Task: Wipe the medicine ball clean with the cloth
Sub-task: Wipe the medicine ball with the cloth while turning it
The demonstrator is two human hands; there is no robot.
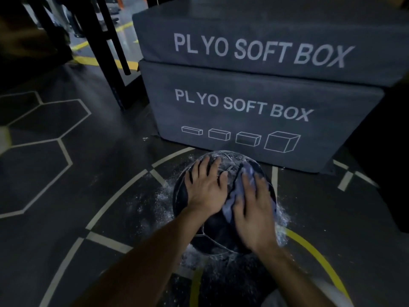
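Observation:
A dark medicine ball [218, 229] with pale seam lines sits on the gym floor just in front of me. My left hand [205, 185] lies flat on its upper left side, fingers spread, holding nothing. My right hand [252, 209] presses a pale blue cloth [234, 196] against the ball's upper right side; the cloth bunches between the two hands and shows past my fingertips. White powdery specks dust the ball's far top and the floor around it.
Two stacked grey foam boxes [254, 111] marked PLYO SOFT BOX stand right behind the ball. Black rack legs [104, 41] rise at the upper left. The dark floor [66, 173] carries white hexagon lines, curved white lines and a yellow arc [314, 253].

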